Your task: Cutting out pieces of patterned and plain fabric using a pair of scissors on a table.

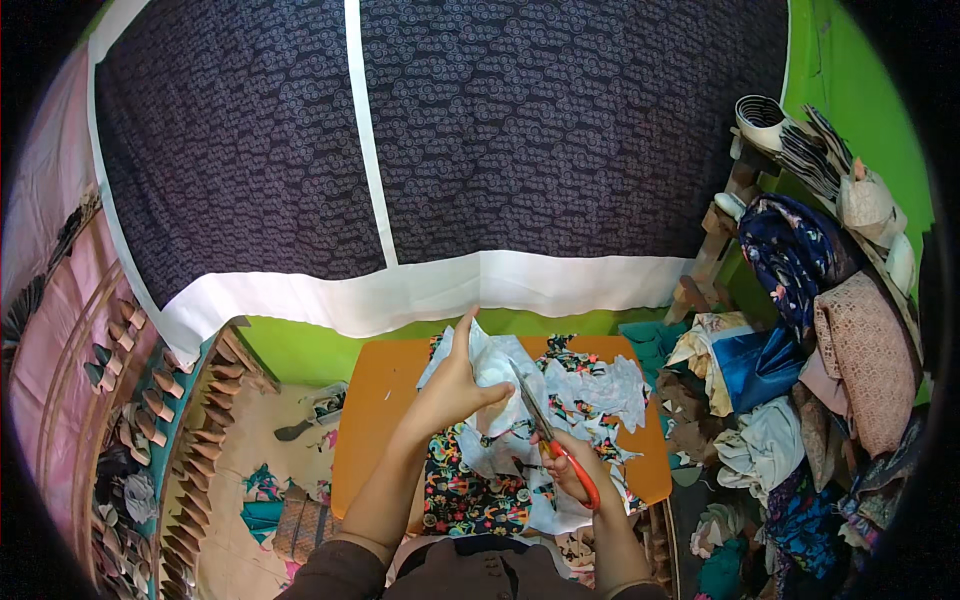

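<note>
My right hand (577,465) grips scissors (583,484) with red handles, their metal blades pointing up and to the left. The blade tips lie over a pale whitish piece of cloth or paper (492,362); which of the two I cannot tell. My left hand (456,388) holds this piece with the thumb across it and a finger stretched upward. Beneath both hands, black cloth with a colourful print (470,490) is spread on an orange table (380,410). More pale, ragged-edged pieces (612,388) lie on the right of the tabletop.
Rows of pointed shoe forms (205,440) line racks on the left. Heaped fabrics (765,445) and a draped patterned cloth (865,365) crowd the right side. Ahead hangs a dark patterned curtain (560,130) with white borders. Scraps and a brown bag (300,525) lie on the floor.
</note>
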